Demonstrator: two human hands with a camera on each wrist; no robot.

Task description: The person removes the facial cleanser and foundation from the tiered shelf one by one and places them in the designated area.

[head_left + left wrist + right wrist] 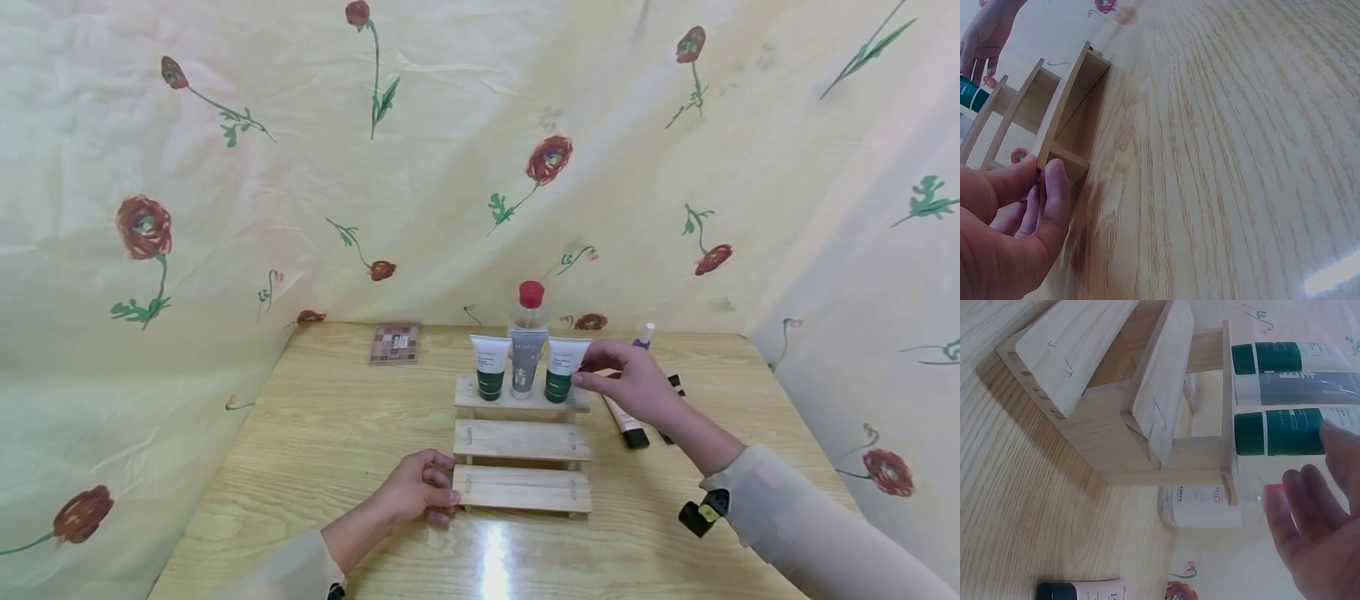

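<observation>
Right hand (630,379) is at the right-hand white-and-green tube (562,369), thumb over its right edge, other visible fingers loosely bent and spaced off the thumb. Can't tell whether it's pinched or just touched. Tube stands cap-down on the top step of the wooden rack (522,439), to the left of the thumb. Grey tube (527,362) is next to it, then the other white-and-green tube (491,367). Red-capped bottle (532,297) behind. Left hand (416,492) has the bottom step's left end between thumb and fingers, nearly closed.
</observation>
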